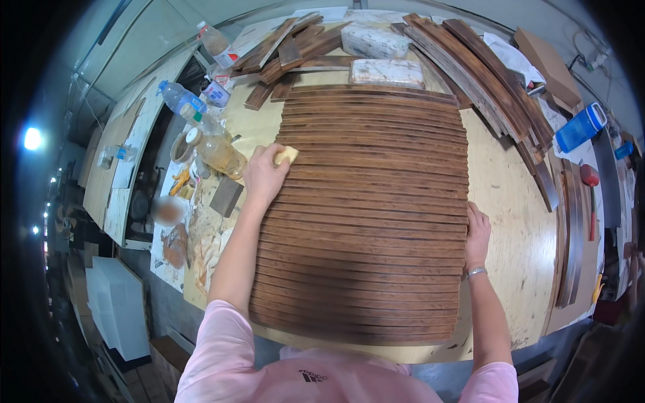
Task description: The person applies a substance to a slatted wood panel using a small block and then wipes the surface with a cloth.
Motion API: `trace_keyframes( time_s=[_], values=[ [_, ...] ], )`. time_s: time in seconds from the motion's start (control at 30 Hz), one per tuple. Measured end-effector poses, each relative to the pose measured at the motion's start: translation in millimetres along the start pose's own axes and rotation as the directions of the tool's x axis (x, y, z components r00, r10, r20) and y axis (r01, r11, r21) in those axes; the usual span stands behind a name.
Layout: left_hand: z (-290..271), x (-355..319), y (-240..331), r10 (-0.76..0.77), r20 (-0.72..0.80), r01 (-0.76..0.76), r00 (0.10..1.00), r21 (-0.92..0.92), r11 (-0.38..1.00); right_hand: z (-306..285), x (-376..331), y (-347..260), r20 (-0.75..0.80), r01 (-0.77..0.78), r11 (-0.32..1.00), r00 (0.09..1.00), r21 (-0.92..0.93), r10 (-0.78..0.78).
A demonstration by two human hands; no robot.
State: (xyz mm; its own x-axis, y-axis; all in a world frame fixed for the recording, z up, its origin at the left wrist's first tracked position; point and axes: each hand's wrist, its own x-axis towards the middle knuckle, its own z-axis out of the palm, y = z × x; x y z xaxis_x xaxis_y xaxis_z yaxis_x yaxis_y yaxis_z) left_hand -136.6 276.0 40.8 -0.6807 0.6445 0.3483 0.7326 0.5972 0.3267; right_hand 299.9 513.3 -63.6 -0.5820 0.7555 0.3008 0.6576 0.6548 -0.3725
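Note:
My left hand (263, 173) is closed around a pale yellow sponge (287, 156), which touches the left ends of a row of brown wooden slats (369, 201). The slats lie side by side on the worktable, long and stained dark, with narrow dark gaps between them. At the right ends of the slats is my right hand (478, 232), resting against their edge with its fingers stretched forward and no tool in it. A bracelet (476, 272) circles that wrist.
Bottles, including a cloudy plastic one (222, 154), crowd the table's left side near a dark block (226, 196). Wrapped white packs (386, 72) sit behind the slats. Loose boards (477, 74) lie at the back and right. A blue bottle (579, 127) and red-headed tool (590, 176) are far right.

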Motion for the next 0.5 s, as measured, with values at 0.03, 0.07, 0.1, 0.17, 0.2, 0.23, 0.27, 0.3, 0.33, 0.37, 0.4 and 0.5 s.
trace_keyframes(
  time_s=[0.03, 0.07, 0.1, 0.17, 0.2, 0.23, 0.27, 0.3, 0.33, 0.37, 0.4, 0.5],
  values=[
    [0, 2, 0, -0.055, -0.022, 0.055, 0.998, 0.0, 0.998, -1, 0, -2, -0.004, 0.011, 1.0, 1.0, -0.002, -0.011],
    [-1, 3, 2, -0.11, -0.036, 0.109, 0.993, -0.003, 0.994, -1, -1, -2, -0.004, 0.016, 1.0, 1.0, -0.007, -0.016],
    [3, 1, 9, -0.043, -0.1, 0.04, 0.994, -0.04, 0.998, -2, -1, -2, -0.004, 0.013, 1.0, 1.0, -0.003, -0.013],
    [18, -13, 33, 0.017, 0.036, -0.013, 0.999, -0.089, 0.996, -1, 1, -3, 0.003, 0.009, 1.0, 1.0, 0.008, -0.009],
    [18, -21, 55, 0.079, 0.096, -0.074, 0.992, -0.048, 0.996, 0, 1, -4, 0.007, -0.002, 1.0, 1.0, 0.024, 0.002],
    [18, -26, 62, 0.088, 0.093, -0.085, 0.992, -0.037, 0.996, 0, 1, -6, 0.009, -0.002, 0.999, 1.0, 0.047, 0.002],
    [11, -26, 68, 0.083, 0.077, -0.077, 0.994, -0.075, 0.994, -1, 2, -6, 0.009, -0.001, 0.998, 1.0, 0.07, 0.0],
    [5, -26, 67, -0.007, 0.059, 0.018, 0.998, -0.194, 0.981, -1, 3, -5, 0.004, -0.004, 0.997, 1.0, 0.08, 0.004],
    [-1, -25, 62, -0.097, 0.049, 0.108, 0.994, -0.313, 0.944, -2, 2, -2, 0.001, -0.007, 0.996, 1.0, 0.09, 0.007],
    [-7, -25, 49, -0.181, -0.034, 0.157, 0.983, -0.363, 0.919, -3, -1, 0, -0.002, -0.012, 0.995, 1.0, 0.1, 0.013],
    [-11, -26, 26, -0.267, -0.112, 0.199, 0.957, -0.418, 0.887, -2, -2, 1, 0.007, -0.037, 0.992, 0.999, 0.12, 0.036],
    [-24, -32, -59, -0.568, -0.337, 0.387, 0.751, -0.473, 0.792, 1, -1, 2, 0.054, -0.133, 0.975, 0.991, 0.177, 0.125]
  ],
)
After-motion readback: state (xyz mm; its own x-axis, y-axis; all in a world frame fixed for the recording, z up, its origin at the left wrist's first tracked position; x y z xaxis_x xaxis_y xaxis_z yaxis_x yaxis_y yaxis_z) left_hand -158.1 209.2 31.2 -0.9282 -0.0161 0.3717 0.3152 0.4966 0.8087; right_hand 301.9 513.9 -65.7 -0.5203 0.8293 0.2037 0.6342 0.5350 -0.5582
